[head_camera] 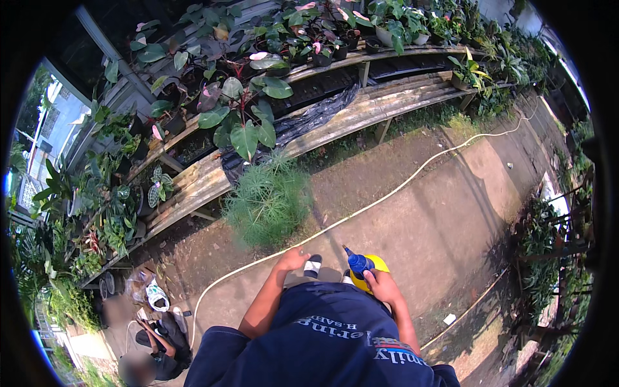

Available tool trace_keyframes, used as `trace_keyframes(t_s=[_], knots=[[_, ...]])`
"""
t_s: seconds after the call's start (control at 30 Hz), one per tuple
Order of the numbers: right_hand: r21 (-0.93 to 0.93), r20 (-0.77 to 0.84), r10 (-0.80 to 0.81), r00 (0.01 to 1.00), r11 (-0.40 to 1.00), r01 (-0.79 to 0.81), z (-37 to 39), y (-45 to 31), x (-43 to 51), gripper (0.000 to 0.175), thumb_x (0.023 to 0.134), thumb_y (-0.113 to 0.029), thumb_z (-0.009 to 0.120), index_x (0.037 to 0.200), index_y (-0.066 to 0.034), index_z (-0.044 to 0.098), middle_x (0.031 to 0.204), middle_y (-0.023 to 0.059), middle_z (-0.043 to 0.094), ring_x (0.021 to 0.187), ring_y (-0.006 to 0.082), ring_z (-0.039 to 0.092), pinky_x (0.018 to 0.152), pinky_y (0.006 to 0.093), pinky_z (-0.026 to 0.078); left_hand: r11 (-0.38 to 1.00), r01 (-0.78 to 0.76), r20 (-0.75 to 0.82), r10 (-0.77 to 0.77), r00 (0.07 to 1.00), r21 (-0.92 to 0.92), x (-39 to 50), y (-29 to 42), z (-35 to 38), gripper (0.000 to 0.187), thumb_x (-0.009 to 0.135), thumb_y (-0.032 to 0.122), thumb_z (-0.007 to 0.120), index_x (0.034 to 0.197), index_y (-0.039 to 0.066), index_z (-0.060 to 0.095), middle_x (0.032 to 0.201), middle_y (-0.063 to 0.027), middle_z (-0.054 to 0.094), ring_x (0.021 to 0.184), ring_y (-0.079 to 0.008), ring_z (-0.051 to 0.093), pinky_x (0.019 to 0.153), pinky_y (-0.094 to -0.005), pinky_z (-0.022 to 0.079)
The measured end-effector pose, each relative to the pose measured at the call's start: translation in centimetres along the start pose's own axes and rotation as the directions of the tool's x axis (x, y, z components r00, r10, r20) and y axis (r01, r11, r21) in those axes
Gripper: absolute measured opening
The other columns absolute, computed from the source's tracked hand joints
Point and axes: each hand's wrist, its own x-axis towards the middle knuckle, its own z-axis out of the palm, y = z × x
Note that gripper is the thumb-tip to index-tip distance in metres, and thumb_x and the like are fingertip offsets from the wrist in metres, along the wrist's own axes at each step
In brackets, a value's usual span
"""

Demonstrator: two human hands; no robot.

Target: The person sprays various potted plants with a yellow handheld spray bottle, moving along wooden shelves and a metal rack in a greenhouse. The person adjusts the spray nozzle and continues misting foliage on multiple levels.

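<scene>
My right hand (383,285) grips a yellow pump sprayer (379,262) with a blue top. The sprayer's nozzle (347,250) points up and to the left. My left hand (292,259) hangs in front of my waist with nothing seen in it, its fingers loosely bent. Just beyond that hand stands a bushy plant with feathery leaves (268,205), apart from my fingers. A pale hose (333,225) runs along the ground past the plant and my feet. One sandal (313,266) shows between my hands.
Wooden plank benches (333,128) hold many potted plants, among them a broad-leaved one with pink patches (242,113). At lower left a person (169,338) sits low near plastic bags (157,295). A concrete path (411,232) extends right; foliage (537,237) lines its far side.
</scene>
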Motion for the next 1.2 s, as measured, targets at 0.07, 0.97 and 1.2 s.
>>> trace_keyframes(t_s=[0.07, 0.97, 1.2], knots=[[-0.024, 0.019, -0.004, 1.0, 1.0, 0.004, -0.1, 0.5, 0.4, 0.052, 0.11, -0.042, 0.05, 0.098, 0.0047, 0.069, 0.087, 0.0274, 0.071, 0.085, 0.0434, 0.07, 0.08, 0.0488, 0.053, 0.999, -0.009, 0.014, 0.01, 1.0, -0.036, -0.7, 0.4, -0.2, 0.075, 0.098, 0.055, 0.067, 0.146, -0.002, 0.058, 0.147, -0.0269, 0.06, 0.139, -0.0404, 0.056, 0.117, -0.0417, 0.044], [-0.034, 0.054, -0.134, 0.99, 0.99, 0.136, 1.1, 3.7, 3.4, 0.053, 0.111, -0.042, 0.048, 0.09, 0.0023, 0.068, 0.074, 0.0197, 0.07, 0.07, 0.037, 0.07, 0.07, 0.047, 0.053, 0.685, -0.193, -0.21, 0.06, 0.976, -0.703, -17.2, 9.4, 5.1, 0.033, 0.109, 0.02, 0.063, 0.135, 0.0, 0.064, 0.127, -0.0086, 0.073, 0.116, -0.0151, 0.068, 0.102, -0.0308, 0.052], [-0.039, 0.088, -0.2, 0.976, 0.978, 0.204, 3.6, 1.9, 3.2, 0.052, 0.111, -0.042, 0.047, 0.095, 0.0031, 0.068, 0.077, 0.0264, 0.068, 0.075, 0.0453, 0.069, 0.073, 0.0506, 0.054, 0.624, -0.224, -0.266, 0.026, 0.964, -0.749, -20.4, 7.3, 6.9, 0.03, 0.109, 0.017, 0.061, 0.133, 0.0, 0.065, 0.124, -0.0093, 0.074, 0.116, -0.0158, 0.068, 0.105, -0.0313, 0.051]])
